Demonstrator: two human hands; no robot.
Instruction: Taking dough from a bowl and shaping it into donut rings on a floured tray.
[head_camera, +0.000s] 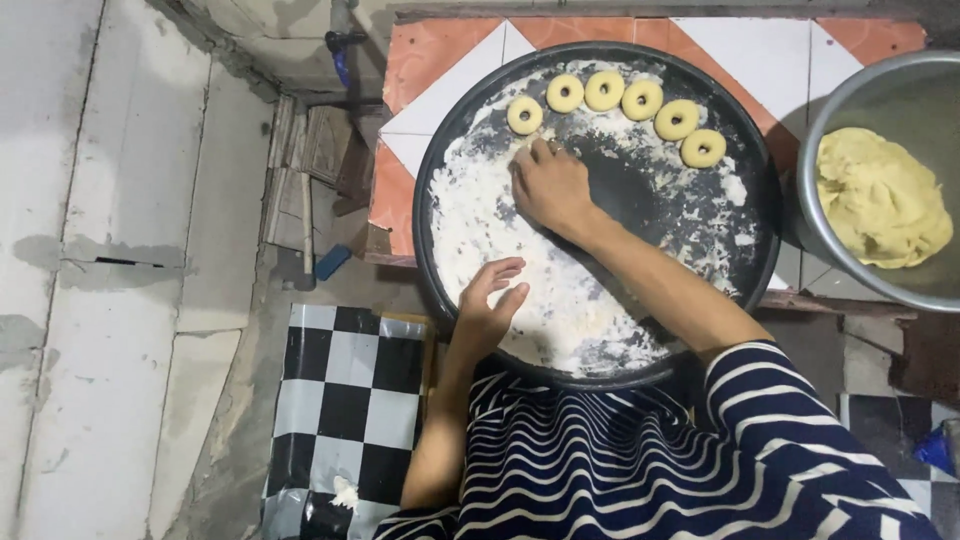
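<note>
Six dough rings (612, 108) already sit in a curved row along the far rim of your round dark tray (752, 215), running from the ring at far left round to the one at far right — so the shaping is under way, but only a small arc of the tray is filled. The rest of it carries loose flour (560, 290), thickest on the left and near side, with bare dark metal showing in the middle.

Your right hand (550, 187) lies palm down on the tray just below the leftmost ring, fingers spread flat toward it; it grips nothing that can be seen, though what is under the palm is hidden. Your left hand (490, 300) rests at the near left rim, fingers loosely curled and open, holding nothing.

Most of the work looks to be ahead — the metal bowl (860, 95) at the right, just beside the tray, holds a large lump of yellow dough (880, 200) that is not yet portioned. The tray stands on an orange-and-white tiled surface (440, 60).
</note>
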